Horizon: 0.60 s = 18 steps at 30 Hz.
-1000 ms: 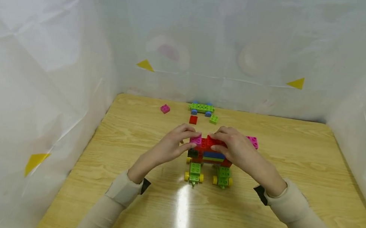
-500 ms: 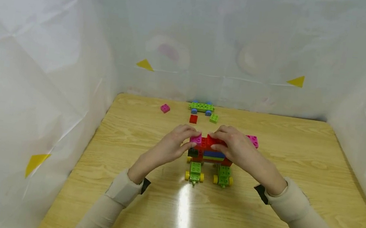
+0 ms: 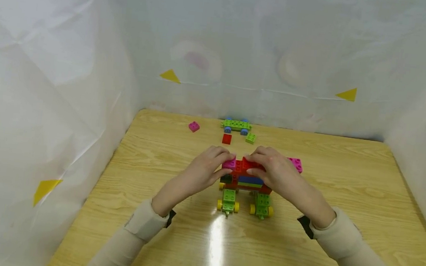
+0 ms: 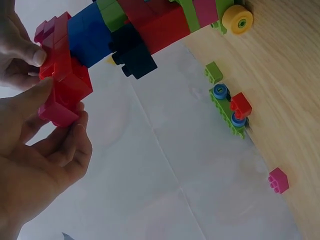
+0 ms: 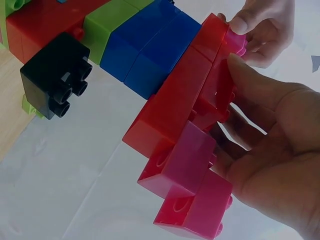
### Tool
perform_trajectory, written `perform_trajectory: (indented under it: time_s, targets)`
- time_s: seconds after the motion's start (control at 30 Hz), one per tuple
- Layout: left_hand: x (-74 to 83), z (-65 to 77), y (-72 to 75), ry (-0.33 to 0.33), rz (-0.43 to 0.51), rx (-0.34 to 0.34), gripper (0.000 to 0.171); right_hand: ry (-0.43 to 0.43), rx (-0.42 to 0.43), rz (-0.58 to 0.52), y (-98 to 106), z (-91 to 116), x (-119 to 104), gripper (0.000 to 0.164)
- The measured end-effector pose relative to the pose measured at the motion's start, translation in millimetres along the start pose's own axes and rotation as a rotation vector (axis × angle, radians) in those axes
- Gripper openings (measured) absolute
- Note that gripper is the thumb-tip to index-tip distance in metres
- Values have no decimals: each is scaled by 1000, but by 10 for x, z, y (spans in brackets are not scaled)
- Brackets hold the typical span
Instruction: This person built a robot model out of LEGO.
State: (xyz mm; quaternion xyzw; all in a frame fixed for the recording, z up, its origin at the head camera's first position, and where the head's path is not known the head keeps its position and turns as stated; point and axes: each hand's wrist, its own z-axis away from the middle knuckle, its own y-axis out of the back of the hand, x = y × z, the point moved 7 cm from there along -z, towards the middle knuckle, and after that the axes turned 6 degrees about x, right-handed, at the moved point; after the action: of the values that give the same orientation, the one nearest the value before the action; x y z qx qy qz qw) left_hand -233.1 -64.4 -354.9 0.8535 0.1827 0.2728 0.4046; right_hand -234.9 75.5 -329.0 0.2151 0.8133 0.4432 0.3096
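A tall build of toy bricks stands mid-table, with blue bricks (image 3: 250,180) in its body and two green wheeled bases (image 3: 229,200) with yellow wheels below. My left hand (image 3: 203,167) pinches a pink brick (image 4: 59,114) at the left end of the top, thumb on the near side. Beside it, my right hand (image 3: 279,173) grips a red brick (image 5: 215,95) on the top row between thumb and fingers. Two pink bricks (image 5: 185,160) step outward at the build's right end. A black brick (image 5: 55,75) juts from its side, studs showing.
Behind the build lie a green wheeled base (image 3: 236,125) with blue wheels, a red brick (image 3: 226,139), a light green brick (image 3: 250,138) and a loose pink brick (image 3: 194,126). Pale plastic sheeting (image 3: 266,47) walls the table's back and sides.
Both hands keep their hold on the top bricks with hardly any motion. The head view shifts very slightly, and the build stays in place.
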Motion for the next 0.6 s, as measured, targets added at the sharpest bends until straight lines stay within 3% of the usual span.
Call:
perform_trajectory:
  time_s: [0.23, 0.47, 0.6]
  targets:
    - [19, -27, -33, 2, -27, 21, 31, 14, 16, -1, 5, 2, 15, 25]
    - [-83, -8, -85, 78, 157, 25, 30, 11, 23, -8, 2, 3, 16, 27]
    - [-113, 17, -108, 84, 215, 43, 31, 12, 28, -8, -4, 10, 9, 28]
